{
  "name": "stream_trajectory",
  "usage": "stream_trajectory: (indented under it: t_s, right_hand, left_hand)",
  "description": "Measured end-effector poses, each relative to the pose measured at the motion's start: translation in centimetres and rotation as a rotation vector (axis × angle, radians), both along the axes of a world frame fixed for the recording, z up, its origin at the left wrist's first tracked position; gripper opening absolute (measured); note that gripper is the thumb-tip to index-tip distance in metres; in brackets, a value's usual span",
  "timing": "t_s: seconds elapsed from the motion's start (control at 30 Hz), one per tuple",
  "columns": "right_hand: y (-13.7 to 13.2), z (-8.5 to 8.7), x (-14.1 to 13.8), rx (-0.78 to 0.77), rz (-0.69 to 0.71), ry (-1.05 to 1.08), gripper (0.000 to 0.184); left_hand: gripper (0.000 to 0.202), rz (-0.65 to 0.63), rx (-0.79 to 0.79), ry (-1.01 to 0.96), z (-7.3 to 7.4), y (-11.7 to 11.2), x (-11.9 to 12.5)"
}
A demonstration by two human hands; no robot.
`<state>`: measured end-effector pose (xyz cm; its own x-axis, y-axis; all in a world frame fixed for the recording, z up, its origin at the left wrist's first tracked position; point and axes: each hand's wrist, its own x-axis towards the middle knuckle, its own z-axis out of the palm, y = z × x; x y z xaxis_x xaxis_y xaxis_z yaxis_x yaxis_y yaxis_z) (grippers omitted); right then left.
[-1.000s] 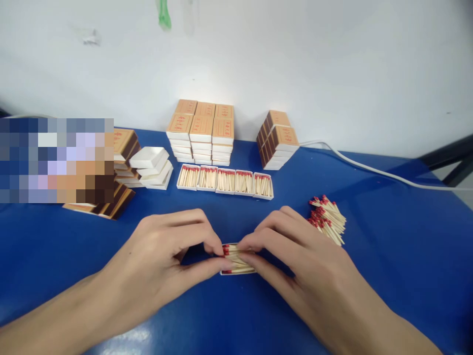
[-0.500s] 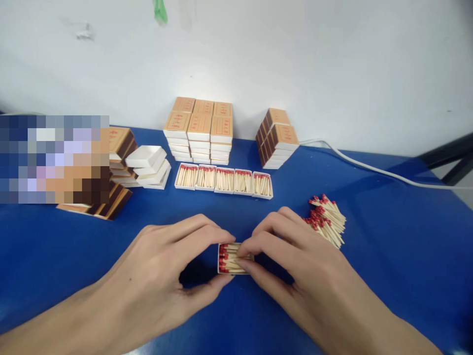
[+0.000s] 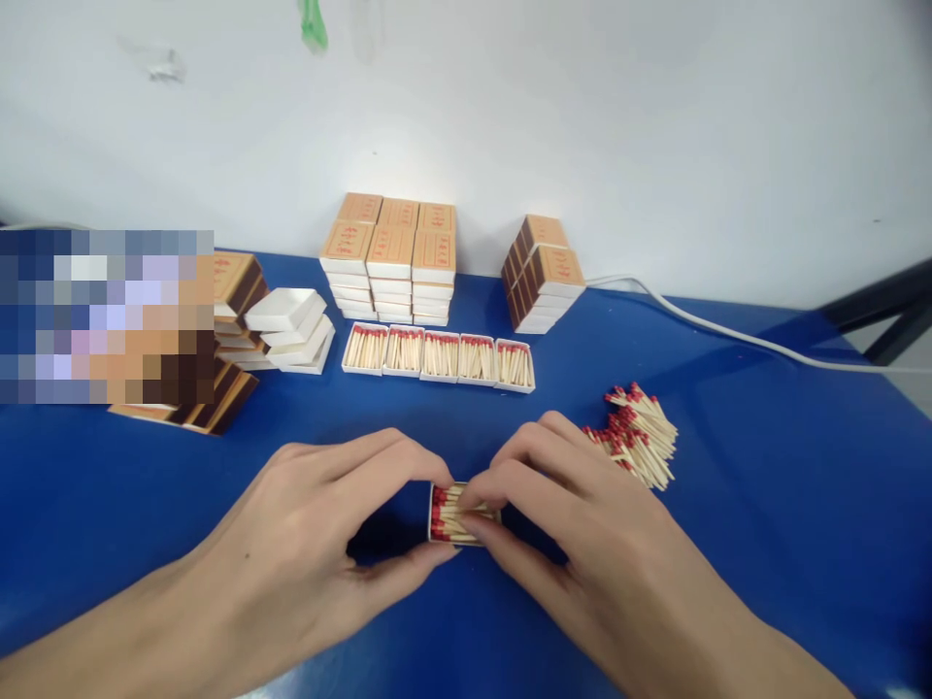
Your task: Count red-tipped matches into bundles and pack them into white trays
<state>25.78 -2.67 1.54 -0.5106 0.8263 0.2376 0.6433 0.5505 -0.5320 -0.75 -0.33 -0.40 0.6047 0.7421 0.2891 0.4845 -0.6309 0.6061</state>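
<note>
Your left hand [image 3: 320, 524] is pinching the matchbox tray [image 3: 455, 515] at its left end, while your right hand [image 3: 582, 524] is pressing curled fingertips onto its matches, on the blue table [image 3: 764, 505] between them.

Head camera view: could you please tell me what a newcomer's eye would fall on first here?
Front and centre, the left hand and right hand pinch a small white tray of matches on the blue table. Behind them lies a row of five filled trays, with stacked matchboxes against the wall. A loose pile of red-tipped matches lies just right of the right hand.
</note>
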Motion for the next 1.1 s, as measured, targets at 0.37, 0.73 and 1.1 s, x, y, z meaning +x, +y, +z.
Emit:
stream_trajectory:
  t_s: [0.37,0.73,1.1]
  right_hand:
    - [0.2,0.7,0.3,-0.077,-0.067,0.075,0.015]
    - [0.1,0.3,2.0,-0.537,-0.083,0.099,0.011]
    - [0.3,0.4,1.1,-0.212,-0.019,0.088,0.026]
  left_hand:
    - [0.018,0.008,-0.002,-0.006,0.0,0.1,0.1]
    - [0.015,-0.002,-0.04,-0.021,-0.2,0.2,-0.1]
    - [0.017,-0.003,-0.029,-0.013,-0.5,0.3,-0.2]
